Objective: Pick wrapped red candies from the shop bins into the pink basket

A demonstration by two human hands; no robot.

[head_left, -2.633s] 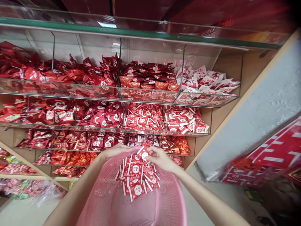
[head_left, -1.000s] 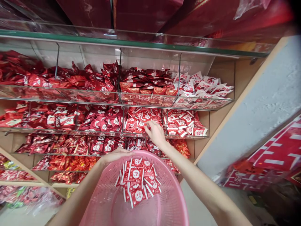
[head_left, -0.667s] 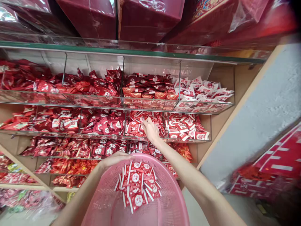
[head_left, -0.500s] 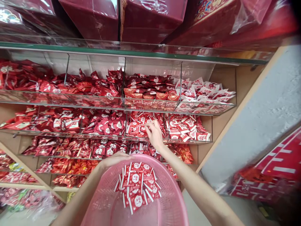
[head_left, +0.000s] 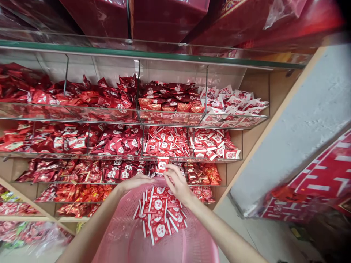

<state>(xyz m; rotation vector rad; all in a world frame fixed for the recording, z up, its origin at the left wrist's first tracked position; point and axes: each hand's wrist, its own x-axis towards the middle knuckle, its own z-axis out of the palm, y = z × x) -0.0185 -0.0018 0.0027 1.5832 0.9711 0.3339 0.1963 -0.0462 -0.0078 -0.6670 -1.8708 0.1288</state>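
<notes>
Far to the left of the pink basket (head_left: 200, 237), clear plastic (head_left: 46, 237) sits low down. Red and dark red packets (head_left: 63, 140) fill the shelves beyond the basket and to its left. The left hand (head_left: 137, 181) is on the basket's far left rim. Its fingers lie close together, but the thumb is hidden, so I cannot tell how tight its grip is. Inside the basket is a pile of red and white packets (head_left: 158, 215). The right hand (head_left: 166, 170) is at the basket's far rim, its grip pinching one small red packet (head_left: 162, 163) just above the rim. White packets (head_left: 233, 100) lie on a shelf beyond the basket, to its right. Farther right of the basket is a gray wall (head_left: 298, 106), with red and white sheets (head_left: 320, 179) by it.
</notes>
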